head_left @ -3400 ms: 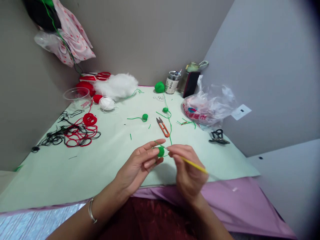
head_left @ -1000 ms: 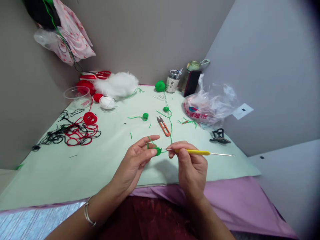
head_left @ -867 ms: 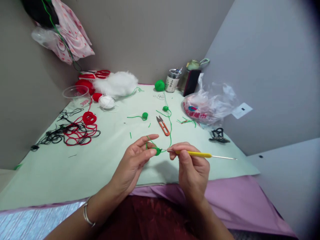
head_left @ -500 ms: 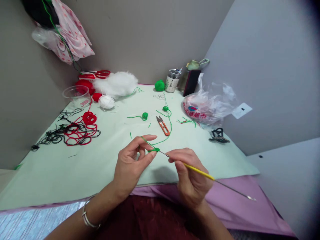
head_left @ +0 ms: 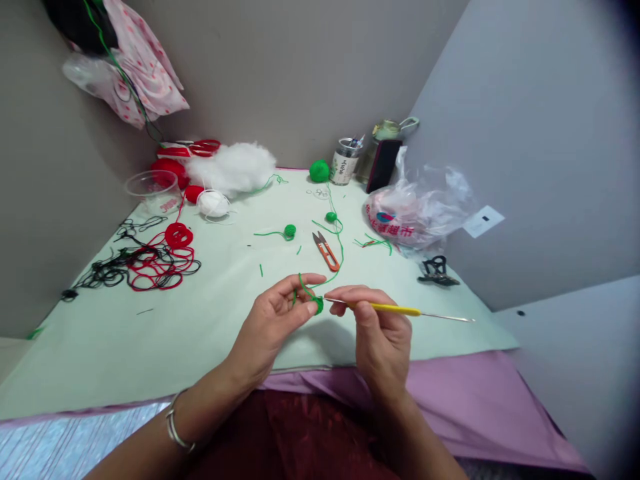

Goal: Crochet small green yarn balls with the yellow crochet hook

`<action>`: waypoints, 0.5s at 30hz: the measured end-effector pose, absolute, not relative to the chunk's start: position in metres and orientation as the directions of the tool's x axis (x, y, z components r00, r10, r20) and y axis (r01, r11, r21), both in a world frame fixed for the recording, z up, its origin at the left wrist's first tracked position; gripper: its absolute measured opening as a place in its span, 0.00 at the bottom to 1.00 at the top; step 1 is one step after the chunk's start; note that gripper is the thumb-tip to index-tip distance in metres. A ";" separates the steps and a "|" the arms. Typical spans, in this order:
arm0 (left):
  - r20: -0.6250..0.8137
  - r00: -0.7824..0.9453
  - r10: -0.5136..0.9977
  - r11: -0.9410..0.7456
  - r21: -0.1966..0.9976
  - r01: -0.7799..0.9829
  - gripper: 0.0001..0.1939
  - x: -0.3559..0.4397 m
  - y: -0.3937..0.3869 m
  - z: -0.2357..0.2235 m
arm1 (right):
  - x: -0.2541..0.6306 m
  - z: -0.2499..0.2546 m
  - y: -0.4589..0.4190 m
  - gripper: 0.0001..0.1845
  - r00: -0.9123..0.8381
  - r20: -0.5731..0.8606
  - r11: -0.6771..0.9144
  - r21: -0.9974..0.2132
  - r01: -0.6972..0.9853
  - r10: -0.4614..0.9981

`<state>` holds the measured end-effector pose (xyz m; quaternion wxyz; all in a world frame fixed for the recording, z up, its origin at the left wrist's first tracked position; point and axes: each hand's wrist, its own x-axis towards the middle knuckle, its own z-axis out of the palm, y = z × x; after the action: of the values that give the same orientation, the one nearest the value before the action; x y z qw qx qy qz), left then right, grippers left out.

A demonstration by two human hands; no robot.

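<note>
Between the thumb and fingers of my left hand [head_left: 275, 319] is a small green crochet piece [head_left: 319, 305], with green yarn [head_left: 301, 281] looped over the raised index finger. My right hand [head_left: 379, 327] grips a crochet hook [head_left: 395, 309] with a yellow handle and bare metal ends. One tip of the hook meets the top of the crochet piece; the other end points right. The working yarn runs back over the table to a green ball of yarn [head_left: 319, 171]. Orange thread snips [head_left: 326, 252] lie just beyond my hands, blades pointing away.
Two small green crocheted balls [head_left: 289, 231] [head_left: 331, 217] lie mid-table. Tangled red and black yarn [head_left: 155, 263] spreads at left, below white stuffing [head_left: 235, 168]. A plastic bag [head_left: 415, 210], a phone [head_left: 384, 165] and a black claw clip [head_left: 438, 271] are at right.
The hook has swung from slanting down to the right to nearly level. Both hands have shifted slightly, and the green piece is turned so more of it hangs below my left fingertips.
</note>
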<state>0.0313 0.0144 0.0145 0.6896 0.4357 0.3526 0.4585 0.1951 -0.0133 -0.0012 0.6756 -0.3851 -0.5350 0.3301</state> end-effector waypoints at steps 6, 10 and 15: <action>-0.012 0.276 0.961 0.067 0.979 -0.192 0.15 0.030 0.017 0.018 | 0.199 0.000 -0.016 0.11 0.229 0.436 0.463 -0.883 -0.078 0.870; 0.080 0.221 0.972 -0.065 0.995 -0.073 0.15 0.030 0.017 0.024 | 0.197 0.002 -0.023 0.12 0.265 0.439 0.471 -0.880 -0.066 0.858; 0.059 0.268 0.962 -0.035 0.995 -0.093 0.14 0.028 0.019 0.020 | 0.194 0.001 -0.025 0.11 0.271 0.479 0.503 -0.864 -0.023 0.835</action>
<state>0.0285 0.0189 0.0201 0.5729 0.5532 0.3927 0.4599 0.1940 -0.0247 0.0014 0.6946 -0.3910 -0.5189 0.3089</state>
